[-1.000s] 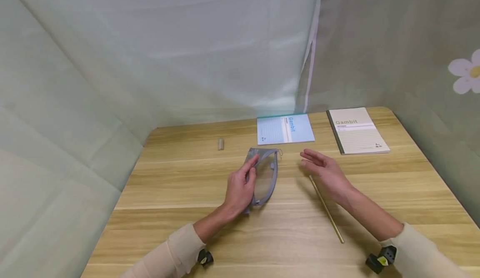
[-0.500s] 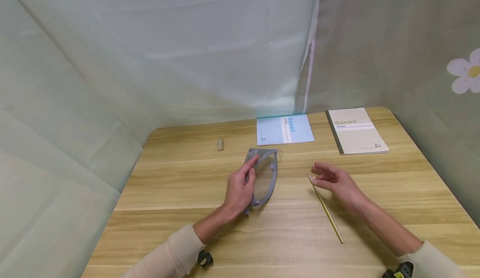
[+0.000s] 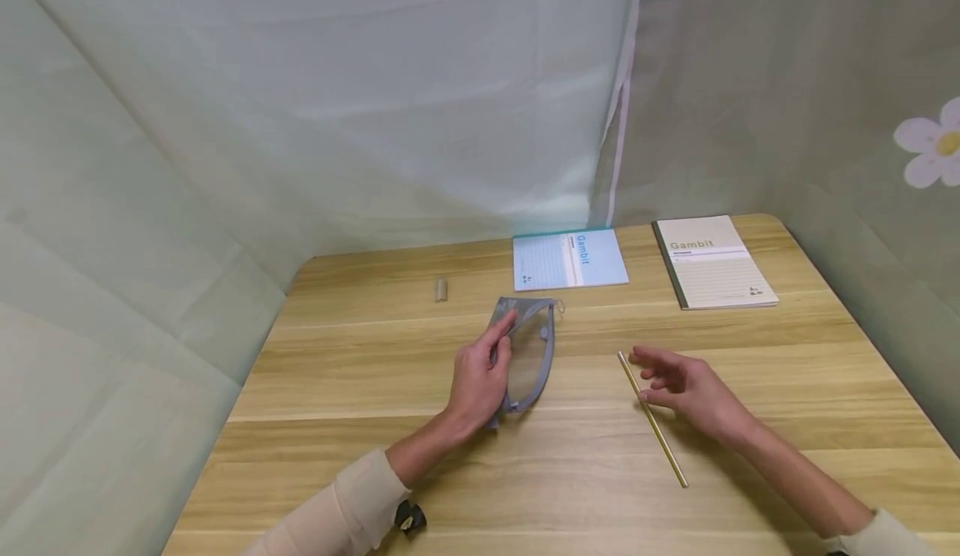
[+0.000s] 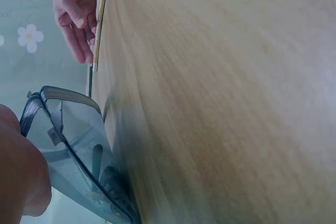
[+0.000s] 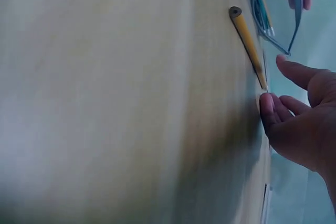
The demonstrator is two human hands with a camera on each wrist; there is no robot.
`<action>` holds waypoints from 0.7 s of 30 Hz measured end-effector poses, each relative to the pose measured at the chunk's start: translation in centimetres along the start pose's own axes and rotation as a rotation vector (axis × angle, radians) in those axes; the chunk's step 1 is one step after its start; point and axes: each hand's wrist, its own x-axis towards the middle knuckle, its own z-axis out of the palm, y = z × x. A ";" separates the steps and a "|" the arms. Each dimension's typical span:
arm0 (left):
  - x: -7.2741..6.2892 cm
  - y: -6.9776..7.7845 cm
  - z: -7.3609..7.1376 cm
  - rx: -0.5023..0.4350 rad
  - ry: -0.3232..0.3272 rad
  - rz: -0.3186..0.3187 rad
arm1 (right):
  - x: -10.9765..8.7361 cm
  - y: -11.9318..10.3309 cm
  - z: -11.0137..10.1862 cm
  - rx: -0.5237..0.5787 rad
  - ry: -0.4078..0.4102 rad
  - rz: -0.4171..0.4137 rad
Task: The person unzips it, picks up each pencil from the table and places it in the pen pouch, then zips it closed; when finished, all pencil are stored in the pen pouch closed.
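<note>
My left hand [image 3: 480, 377] grips the near side of a grey mesh zip pouch [image 3: 547, 364], its mouth unzipped and gaping to the right. In the left wrist view, slim items show through the mesh pouch [image 4: 79, 140]; the right wrist view shows pencil-like sticks [image 5: 263, 11] inside it. A gold pencil [image 3: 663, 439] lies slantwise on the table to the right of the pouch. Close beside its upper half is my right hand [image 3: 701, 393], fingers loosely bent and thumb apart. The right wrist view shows the dark core at the end of the pencil [image 5: 248, 40].
A blue notebook [image 3: 570, 258] and a cream notebook [image 3: 716, 262] lie at the back of the wooden table [image 3: 360, 373]. A small grey cylinder-like piece [image 3: 441, 290] sits back left. Fabric curtains [image 3: 450, 122] enclose the table's far sides.
My right hand has moved toward me and to the right, from beyond the pencil's top end to beside its upper half. The left hand, pouch and pencil stay in place.
</note>
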 end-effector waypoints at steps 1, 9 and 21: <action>0.0 0.0 0.0 -0.003 0.000 0.000 | -0.1 0.0 0.1 -0.025 0.006 -0.031; 0.0 0.2 0.0 0.025 0.017 0.015 | -0.5 0.5 0.6 -0.186 0.070 -0.155; 0.0 0.1 -0.1 0.034 0.023 0.019 | -0.3 0.4 1.2 -0.286 0.136 -0.141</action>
